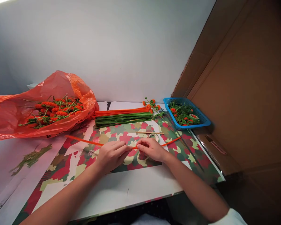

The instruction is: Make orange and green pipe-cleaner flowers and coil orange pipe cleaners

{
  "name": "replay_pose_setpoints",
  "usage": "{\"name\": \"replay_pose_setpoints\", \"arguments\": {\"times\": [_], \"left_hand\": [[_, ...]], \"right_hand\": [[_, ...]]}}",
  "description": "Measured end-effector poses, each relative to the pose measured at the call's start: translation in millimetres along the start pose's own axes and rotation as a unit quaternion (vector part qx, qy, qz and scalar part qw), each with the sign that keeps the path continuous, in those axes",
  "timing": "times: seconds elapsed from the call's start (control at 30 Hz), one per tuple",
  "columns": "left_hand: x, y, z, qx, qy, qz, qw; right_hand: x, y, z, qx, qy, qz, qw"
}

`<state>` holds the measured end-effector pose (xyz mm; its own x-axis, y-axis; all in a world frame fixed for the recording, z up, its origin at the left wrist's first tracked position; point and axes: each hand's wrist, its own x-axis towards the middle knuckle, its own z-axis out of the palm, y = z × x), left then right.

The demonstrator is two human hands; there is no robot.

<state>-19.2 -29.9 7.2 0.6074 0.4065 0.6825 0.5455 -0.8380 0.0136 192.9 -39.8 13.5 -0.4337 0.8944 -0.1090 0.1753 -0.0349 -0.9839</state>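
Observation:
An orange pipe cleaner [84,140] stretches sideways through both hands, its two ends sticking out left and right. My left hand [113,153] pinches it near the middle. Close beside it, my right hand [152,148] grips the same pipe cleaner between thumb and fingers, leaving a short piece showing between the hands. Just beyond my right hand lies a roll of pale tape [154,135], partly hidden by it. A thin wooden stick [150,132] rests behind the tape.
Orange pipe cleaners [121,111] and green pipe cleaners [124,118] lie bundled behind the hands. An orange plastic bag [81,84] of orange-and-green pieces stands left. Right are a blue basket [189,127], a flower stem [152,106], dark wires [184,143] and a cutter knife [216,145].

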Motion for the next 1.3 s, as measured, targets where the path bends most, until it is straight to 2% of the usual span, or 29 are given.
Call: {"name": "replay_pose_setpoints", "arguments": {"times": [0.1,0.23,0.33,0.4,0.47,0.5,0.6,0.63,0.67,0.7,0.73,0.8,0.9,0.97,1.03,1.1,1.2,1.3], "left_hand": [[1,0,0.7,0.019,0.018,0.031,0.999],[1,0,1.8,0.021,0.016,0.028,0.999],[1,1,1.6,-0.02,-0.013,-0.025,0.999],[2,1,0.2,-0.089,-0.053,-0.103,0.989],[4,1,-2.1,-0.181,-0.103,-0.203,0.957],[6,0,-3.4,-0.229,-0.13,-0.255,0.93],[9,-5,-6.3,-0.371,-0.208,-0.389,0.818],[9,-6,-6.7,-0.405,-0.226,-0.416,0.782],[9,-7,-6.9,-0.425,-0.236,-0.432,0.76],[9,-7,-7.0,-0.428,-0.235,-0.437,0.755],[9,-7,-6.9,-0.416,-0.224,-0.429,0.77],[9,-5,-6.7,-0.35,-0.176,-0.381,0.837],[7,-2,-6.2,-0.222,-0.083,-0.249,0.939],[5,-2,-5.9,-0.16,-0.032,-0.151,0.975],[3,-4,-5.9,-0.119,0.006,-0.068,0.99],[2,-5,-6.8,-0.088,0.032,-0.012,0.996],[1,-6,-9.1,-0.064,0.043,0.033,0.996],[1,-8,-11.1,-0.065,0.029,0.051,0.996]], "right_hand": [[2,4,1,0.065,-0.013,0.036,0.997],[3,6,1,0.059,-0.016,0.035,0.998],[1,5,3,0.017,0.01,0.024,1.0],[-1,4,5,-0.058,0.037,-0.007,0.998],[-1,5,6,-0.187,0.078,-0.081,0.976],[0,6,7,-0.259,0.099,-0.131,0.952],[3,10,8,-0.427,0.13,-0.272,0.853],[3,11,9,-0.459,0.129,-0.3,0.827],[4,12,9,-0.48,0.126,-0.316,0.808],[4,12,9,-0.491,0.122,-0.323,0.8],[4,12,9,-0.489,0.119,-0.323,0.802],[2,10,9,-0.44,0.116,-0.302,0.838],[-2,7,7,-0.262,0.104,-0.199,0.938],[-3,4,2,-0.101,0.057,-0.101,0.988],[-4,2,-4,0.043,-0.016,-0.017,0.999],[-4,-1,-9,0.122,-0.075,0.037,0.989],[-3,-1,-13,0.143,-0.123,0.07,0.98],[-1,2,-13,0.146,-0.152,0.083,0.974]]}}
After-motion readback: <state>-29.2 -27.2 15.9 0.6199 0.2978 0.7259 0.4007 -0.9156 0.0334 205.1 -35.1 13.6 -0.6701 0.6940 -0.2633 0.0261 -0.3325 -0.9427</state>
